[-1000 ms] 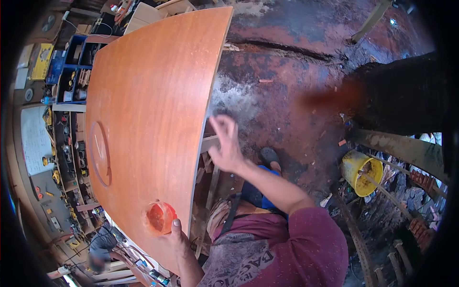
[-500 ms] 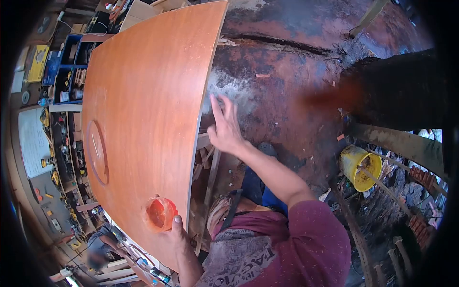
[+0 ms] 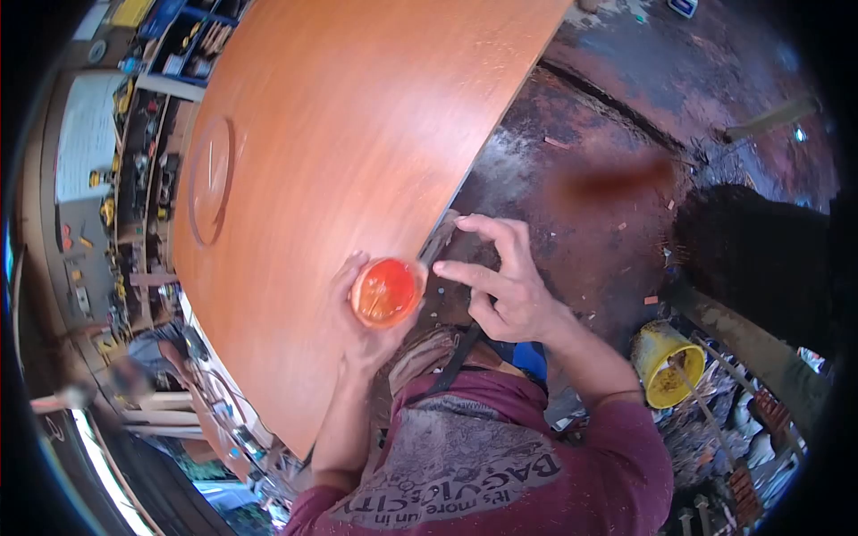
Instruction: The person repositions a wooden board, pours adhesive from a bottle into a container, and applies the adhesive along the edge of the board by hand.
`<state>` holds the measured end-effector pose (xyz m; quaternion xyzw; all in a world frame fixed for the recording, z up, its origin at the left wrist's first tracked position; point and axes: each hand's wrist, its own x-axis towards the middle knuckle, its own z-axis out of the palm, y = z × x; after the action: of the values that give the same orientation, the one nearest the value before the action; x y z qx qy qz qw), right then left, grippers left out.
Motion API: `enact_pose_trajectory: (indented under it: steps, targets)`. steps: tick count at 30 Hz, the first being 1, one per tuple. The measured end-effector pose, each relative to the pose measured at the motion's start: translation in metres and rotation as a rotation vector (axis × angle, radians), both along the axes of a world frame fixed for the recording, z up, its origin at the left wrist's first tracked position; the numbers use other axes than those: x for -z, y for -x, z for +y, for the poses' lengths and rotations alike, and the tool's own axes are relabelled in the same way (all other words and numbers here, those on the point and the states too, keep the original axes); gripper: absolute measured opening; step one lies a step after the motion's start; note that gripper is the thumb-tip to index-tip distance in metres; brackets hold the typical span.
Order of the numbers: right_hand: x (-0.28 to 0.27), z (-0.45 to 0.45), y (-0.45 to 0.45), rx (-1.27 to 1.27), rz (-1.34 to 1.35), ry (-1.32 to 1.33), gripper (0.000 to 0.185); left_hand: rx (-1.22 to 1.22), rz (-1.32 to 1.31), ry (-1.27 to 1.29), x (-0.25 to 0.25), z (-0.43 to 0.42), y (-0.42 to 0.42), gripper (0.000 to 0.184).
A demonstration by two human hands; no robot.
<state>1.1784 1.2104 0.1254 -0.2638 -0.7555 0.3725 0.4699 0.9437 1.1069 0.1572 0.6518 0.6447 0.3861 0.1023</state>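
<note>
By the board, the left hand clasping an orange cup is now nearer the spread right hand.

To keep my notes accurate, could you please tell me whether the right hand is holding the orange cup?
No, the left hand holds the orange cup, while the right hand is beside it.

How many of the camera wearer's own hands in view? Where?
2. Left hand around the orange cup, which hides part of its fingers; right hand just beside it, fingers spread, near the edge of the wooden panel.
</note>
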Motion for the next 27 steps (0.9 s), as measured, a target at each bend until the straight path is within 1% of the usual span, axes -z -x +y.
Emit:
enact_pose_trajectory:
  steps: [2, 4, 7, 9, 12, 16, 18, 21, 23, 24, 25, 26, 27]
  targets:
    - [-0.030, 0.009, -0.015, -0.101, -0.141, -0.130, 0.058, 0.084, 0.000, -0.070, 0.008, 0.012, -0.003, 0.099]
    - [-0.048, 0.014, -0.018, -0.124, -0.300, -0.186, 0.053, 0.150, 0.008, -0.112, 0.008, 0.021, -0.012, 0.098]
    - [-0.056, 0.019, -0.015, -0.107, -0.498, -0.319, 0.044, 0.270, 0.095, -0.115, 0.003, 0.028, -0.018, 0.103]
    - [-0.059, 0.018, -0.014, -0.122, -0.580, -0.357, 0.042, 0.240, 0.074, -0.125, 0.007, 0.027, -0.020, 0.103]
    - [-0.063, 0.012, -0.016, -0.189, -0.568, -0.259, 0.040, 0.182, 0.047, -0.148, 0.017, 0.026, -0.024, 0.100]
    - [-0.062, 0.008, -0.016, -0.230, -0.476, -0.027, 0.035, 0.054, -0.054, -0.161, 0.028, 0.026, -0.037, 0.095]
    - [-0.063, 0.009, -0.015, -0.251, -0.446, 0.061, 0.035, 0.037, -0.026, -0.140, 0.028, 0.027, -0.042, 0.094]
    - [-0.060, 0.009, -0.015, -0.224, -0.468, 0.109, 0.035, 0.009, 0.061, -0.080, 0.019, 0.029, -0.048, 0.092]
    - [-0.058, 0.007, -0.019, -0.205, -0.367, 0.238, 0.037, -0.058, -0.064, -0.039, 0.022, 0.028, -0.048, 0.089]
    - [-0.056, 0.007, -0.020, -0.194, -0.313, 0.300, 0.038, -0.114, -0.226, -0.022, 0.031, 0.025, -0.045, 0.087]
    - [-0.048, 0.009, -0.020, -0.159, -0.236, 0.353, 0.038, -0.166, -0.386, 0.000, 0.030, 0.027, -0.044, 0.086]
    - [-0.033, 0.010, -0.018, -0.122, -0.156, 0.408, 0.037, -0.176, -0.608, 0.092, 0.018, 0.024, -0.042, 0.085]
    - [-0.013, 0.008, -0.015, -0.084, -0.070, 0.467, 0.037, -0.223, -0.634, 0.084, 0.021, 0.017, -0.033, 0.085]
